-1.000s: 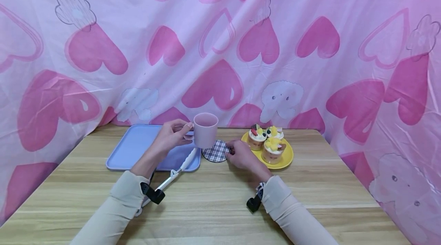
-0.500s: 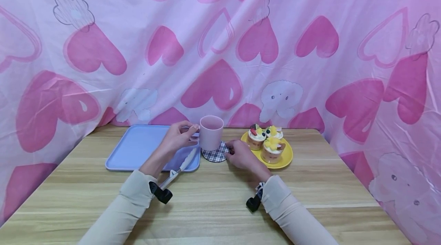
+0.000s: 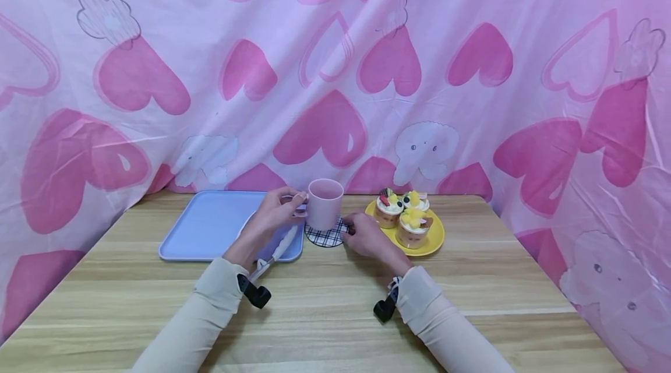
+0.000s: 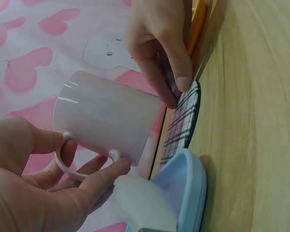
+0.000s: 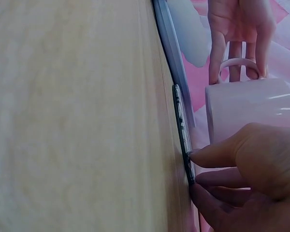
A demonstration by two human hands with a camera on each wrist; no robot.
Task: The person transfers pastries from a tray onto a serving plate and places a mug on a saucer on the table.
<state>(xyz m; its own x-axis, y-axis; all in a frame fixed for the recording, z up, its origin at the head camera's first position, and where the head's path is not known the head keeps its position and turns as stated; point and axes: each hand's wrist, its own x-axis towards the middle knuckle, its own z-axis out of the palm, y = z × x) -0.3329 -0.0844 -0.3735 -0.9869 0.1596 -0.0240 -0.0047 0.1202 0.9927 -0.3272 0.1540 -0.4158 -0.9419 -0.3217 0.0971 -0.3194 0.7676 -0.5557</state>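
A pink mug (image 3: pixel 324 207) is held by its handle in my left hand (image 3: pixel 278 210), fingers and thumb pinching the handle. The mug hangs just above a round black-and-white checked coaster (image 3: pixel 326 239); in the left wrist view a small gap shows between the mug's base and the coaster (image 4: pixel 181 123). My right hand (image 3: pixel 369 239) holds the coaster's right edge, with the thumb (image 5: pixel 215 154) on its top and the fingers curled at its rim. The coaster lies on the wooden table, beside the tray.
A blue tray (image 3: pixel 204 233) stands at left, with white-tipped tongs (image 3: pixel 285 242) leaning across its right edge, partly hidden by my left arm. At right, a yellow plate (image 3: pixel 434 245) bears several dessert cups (image 3: pixel 412 232). A pink heart-patterned cloth (image 3: pixel 325 128) hangs behind the table.
My left hand has carried the mug to the right and slightly down, over the coaster. My right hand has stayed at the coaster's edge.
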